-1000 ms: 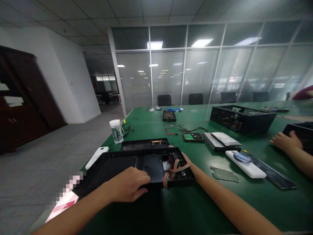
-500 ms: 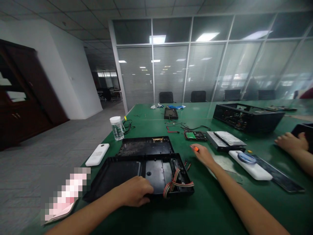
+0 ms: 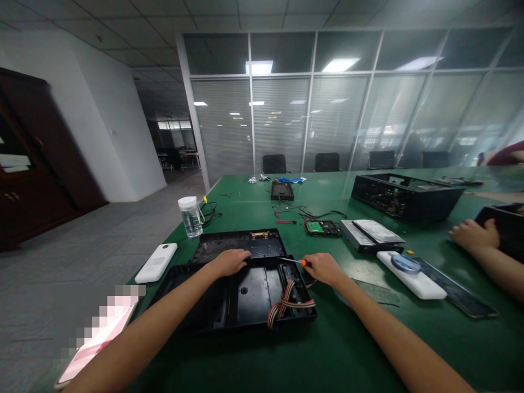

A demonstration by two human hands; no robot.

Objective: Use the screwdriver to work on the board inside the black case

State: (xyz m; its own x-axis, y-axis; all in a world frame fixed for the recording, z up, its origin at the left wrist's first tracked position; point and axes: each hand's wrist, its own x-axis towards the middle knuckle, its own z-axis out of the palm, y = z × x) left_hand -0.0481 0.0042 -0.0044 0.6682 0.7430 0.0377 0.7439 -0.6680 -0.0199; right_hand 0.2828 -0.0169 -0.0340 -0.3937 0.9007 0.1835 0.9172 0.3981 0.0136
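The person's left hand (image 3: pixel 230 262) and right hand (image 3: pixel 323 268) are bare; the slim left forearm (image 3: pixel 158 322) and right forearm (image 3: pixel 382 319) are uncovered too, widening toward the near side.

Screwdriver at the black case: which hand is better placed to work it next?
Right, probably: the right hand holds the screwdriver, its shaft at the far right corner of the black case. The left hand, at the far edge, seems better suited to steadying.
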